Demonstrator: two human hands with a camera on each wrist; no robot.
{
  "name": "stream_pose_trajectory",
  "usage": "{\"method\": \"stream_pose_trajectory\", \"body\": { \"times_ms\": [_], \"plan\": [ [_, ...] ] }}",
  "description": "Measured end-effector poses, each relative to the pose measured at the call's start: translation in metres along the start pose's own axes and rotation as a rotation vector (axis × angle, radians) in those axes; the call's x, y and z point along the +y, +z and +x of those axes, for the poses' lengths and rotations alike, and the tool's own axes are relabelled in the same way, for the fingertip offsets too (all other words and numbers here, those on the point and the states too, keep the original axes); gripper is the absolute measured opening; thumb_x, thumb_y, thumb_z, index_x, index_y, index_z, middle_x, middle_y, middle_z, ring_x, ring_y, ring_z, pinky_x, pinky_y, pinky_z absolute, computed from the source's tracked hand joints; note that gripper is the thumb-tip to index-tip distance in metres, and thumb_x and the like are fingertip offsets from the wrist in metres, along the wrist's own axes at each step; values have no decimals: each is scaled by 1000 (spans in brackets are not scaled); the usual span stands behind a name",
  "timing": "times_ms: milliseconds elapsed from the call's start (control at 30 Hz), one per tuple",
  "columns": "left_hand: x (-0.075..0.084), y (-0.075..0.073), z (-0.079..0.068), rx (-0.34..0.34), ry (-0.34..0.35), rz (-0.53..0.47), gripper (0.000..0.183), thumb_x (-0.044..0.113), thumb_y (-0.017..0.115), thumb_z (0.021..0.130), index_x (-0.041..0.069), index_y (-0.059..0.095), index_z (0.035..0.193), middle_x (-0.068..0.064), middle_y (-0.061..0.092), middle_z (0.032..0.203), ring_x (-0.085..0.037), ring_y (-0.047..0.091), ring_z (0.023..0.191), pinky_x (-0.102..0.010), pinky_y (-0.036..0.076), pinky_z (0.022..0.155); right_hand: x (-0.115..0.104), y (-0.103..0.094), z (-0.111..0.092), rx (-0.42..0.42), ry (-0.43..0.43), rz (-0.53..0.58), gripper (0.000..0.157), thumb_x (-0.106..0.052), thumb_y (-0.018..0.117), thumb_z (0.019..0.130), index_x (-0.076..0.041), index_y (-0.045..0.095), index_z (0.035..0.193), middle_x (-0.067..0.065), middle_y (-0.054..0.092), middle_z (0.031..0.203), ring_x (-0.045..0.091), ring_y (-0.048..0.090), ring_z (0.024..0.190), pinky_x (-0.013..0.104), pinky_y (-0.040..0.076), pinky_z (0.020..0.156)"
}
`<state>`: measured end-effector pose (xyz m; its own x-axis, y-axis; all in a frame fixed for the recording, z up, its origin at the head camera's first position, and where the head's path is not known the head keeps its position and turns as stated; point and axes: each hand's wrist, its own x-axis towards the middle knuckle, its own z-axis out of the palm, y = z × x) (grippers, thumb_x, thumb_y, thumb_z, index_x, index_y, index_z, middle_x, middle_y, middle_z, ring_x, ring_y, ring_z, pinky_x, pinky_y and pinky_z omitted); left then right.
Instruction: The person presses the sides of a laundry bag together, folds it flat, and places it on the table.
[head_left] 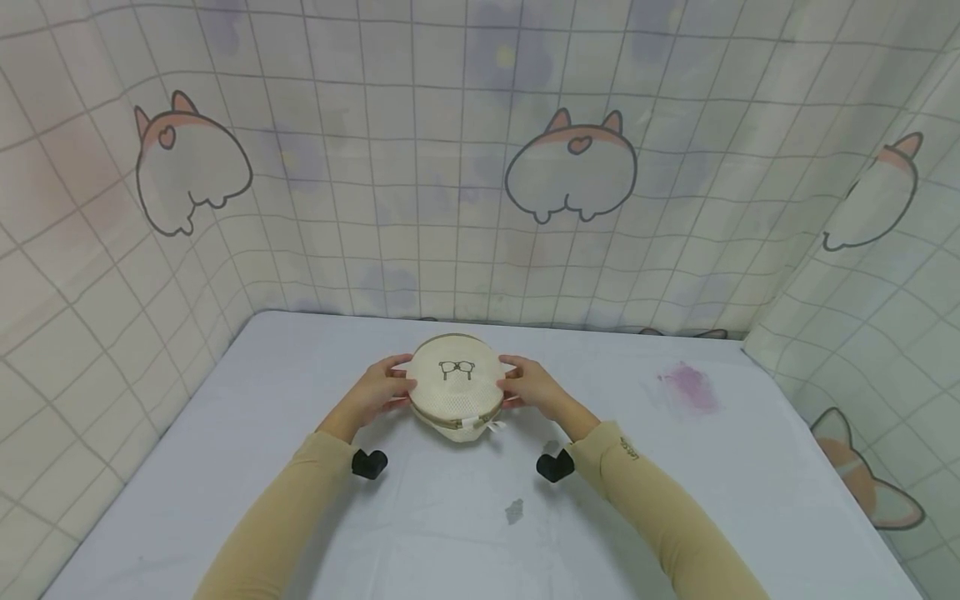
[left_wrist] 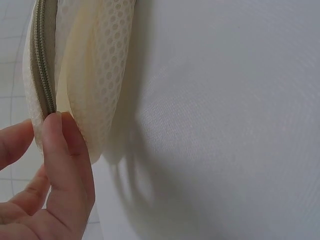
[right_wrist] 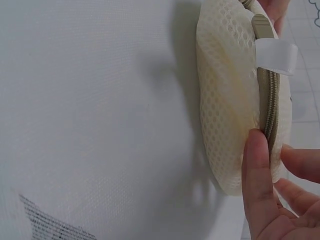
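A round cream mesh laundry bag [head_left: 453, 396], with a small line drawing on its lid, is held between both hands over the far middle of the table. Its zipper [left_wrist: 44, 60] runs round the edge and appears closed where it shows. My left hand [head_left: 377, 389] pinches the bag's left edge, a fingertip at the zipper band. On the opposite side my right hand [head_left: 536, 387] grips the edge in the same way. A white tab [right_wrist: 276, 56] sticks out beside the zipper's end at the near side. What the bag contains cannot be told.
The white table [head_left: 442, 533] has a pink stain [head_left: 690, 386] at the right and a grey patch [head_left: 514, 511] near the middle. A grid-patterned curtain [head_left: 420, 167] with cartoon animals encloses the back and sides.
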<state>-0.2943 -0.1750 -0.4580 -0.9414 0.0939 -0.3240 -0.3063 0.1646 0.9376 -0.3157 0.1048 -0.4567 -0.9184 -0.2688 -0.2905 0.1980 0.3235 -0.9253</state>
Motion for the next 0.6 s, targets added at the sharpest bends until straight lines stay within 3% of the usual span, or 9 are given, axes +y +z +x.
{"method": "stream_pose_trajectory", "body": {
  "times_ms": [333, 600],
  "plan": [
    [0, 2, 0, 13, -6, 10, 64, 0, 59, 101, 5, 34, 159, -23, 46, 139, -21, 62, 99, -25, 57, 80, -1, 1, -3, 1, -2, 3, 61, 3, 59, 101, 1, 36, 157, 17, 57, 117, 18, 65, 86, 30, 61, 75],
    [-2, 2, 2, 30, -16, 25, 64, 0, 60, 100, 5, 35, 158, -22, 48, 136, -17, 61, 92, -21, 56, 72, -3, 2, 0, 7, 5, -16, 60, 3, 60, 101, 0, 37, 157, 18, 57, 117, 18, 65, 85, 29, 61, 73]
  ]
}}
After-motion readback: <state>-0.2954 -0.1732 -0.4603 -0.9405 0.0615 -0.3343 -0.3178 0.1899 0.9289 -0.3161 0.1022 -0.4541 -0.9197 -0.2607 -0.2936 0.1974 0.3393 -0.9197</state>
